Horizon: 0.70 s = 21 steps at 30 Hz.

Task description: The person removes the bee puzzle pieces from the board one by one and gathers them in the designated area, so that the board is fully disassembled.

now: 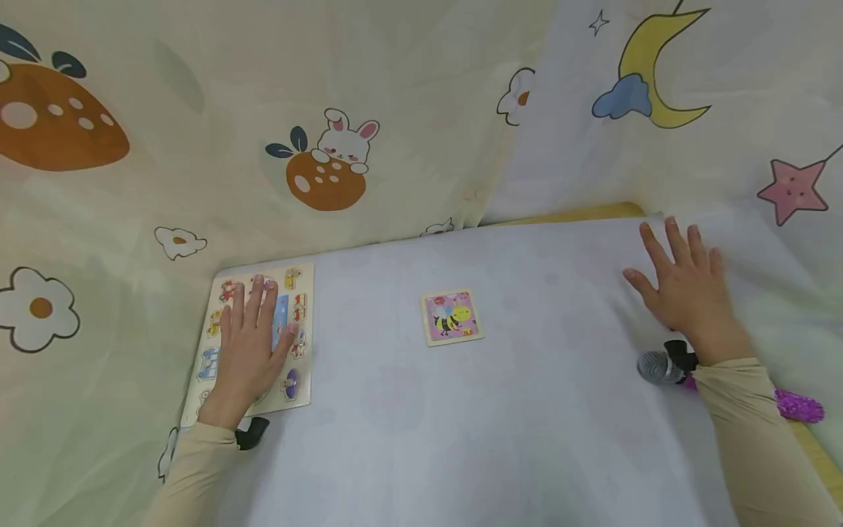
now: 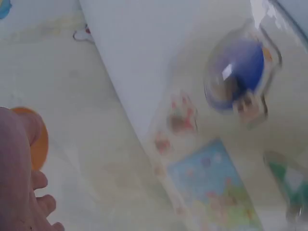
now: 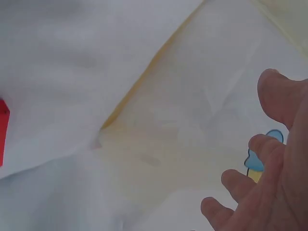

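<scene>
My left hand point(image 1: 246, 351) is over a wooden peg puzzle board point(image 1: 306, 373) on the left of the table, its fingers straight and slightly spread. Vehicle pictures and a dark blue oval piece point(image 1: 291, 384) show on the board beside the hand. Out to the right, my right hand point(image 1: 691, 296) has its fingers spread and holds nothing. Under that wrist lies a toy microphone point(image 1: 656, 367) with a grey head and shiny purple handle, partly hidden by the sleeve. Between the hands is a small square picture puzzle point(image 1: 452, 318) with a bee on pink.
A white cloth covers the table point(image 1: 527, 410). Behind it hangs a printed curtain point(image 1: 408, 146) with rabbits, flowers, a moon and a star. A yellow table edge point(image 1: 593, 213) shows at the back. In the right wrist view, a red object point(image 3: 3, 134) enters at the left side.
</scene>
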Available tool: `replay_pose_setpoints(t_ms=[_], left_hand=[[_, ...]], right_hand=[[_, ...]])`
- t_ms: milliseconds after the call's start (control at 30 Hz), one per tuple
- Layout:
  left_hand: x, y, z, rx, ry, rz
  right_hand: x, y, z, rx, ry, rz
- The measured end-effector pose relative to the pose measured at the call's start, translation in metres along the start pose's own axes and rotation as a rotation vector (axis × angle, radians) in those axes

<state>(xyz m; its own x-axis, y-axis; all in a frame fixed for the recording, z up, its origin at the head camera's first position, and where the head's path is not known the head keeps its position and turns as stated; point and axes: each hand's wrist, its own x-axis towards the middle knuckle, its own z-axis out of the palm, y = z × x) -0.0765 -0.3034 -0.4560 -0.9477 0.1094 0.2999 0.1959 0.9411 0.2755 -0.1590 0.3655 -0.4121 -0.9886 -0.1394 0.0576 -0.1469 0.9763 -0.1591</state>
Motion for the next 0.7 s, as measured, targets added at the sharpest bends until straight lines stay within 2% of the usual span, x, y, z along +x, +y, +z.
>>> replay_pose_setpoints(t_ms=[100, 167, 300, 400, 533, 700], left_hand=[[0.001, 0.013, 0.012, -0.019, -0.029, 0.041], [0.003, 0.028, 0.022, -0.035, -0.067, 0.073], [0.008, 0.066, 0.047, -0.05, -0.149, 0.152], [0.011, 0.097, 0.067, -0.078, -0.194, 0.2], [0.014, 0.136, 0.09, -0.138, -0.234, 0.239], [0.012, 0.176, 0.112, -0.186, -0.347, 0.277]], right_hand=[[0.003, -0.007, 0.008, 0.008, -0.022, -0.021], [0.006, -0.014, 0.014, 0.028, -0.042, -0.036], [0.017, -0.036, 0.029, 0.078, -0.076, -0.081], [0.029, -0.06, 0.042, 0.11, -0.068, -0.149], [0.048, -0.092, 0.063, 0.187, -0.082, -0.247], [0.067, -0.13, 0.089, 0.342, -0.157, -0.32]])
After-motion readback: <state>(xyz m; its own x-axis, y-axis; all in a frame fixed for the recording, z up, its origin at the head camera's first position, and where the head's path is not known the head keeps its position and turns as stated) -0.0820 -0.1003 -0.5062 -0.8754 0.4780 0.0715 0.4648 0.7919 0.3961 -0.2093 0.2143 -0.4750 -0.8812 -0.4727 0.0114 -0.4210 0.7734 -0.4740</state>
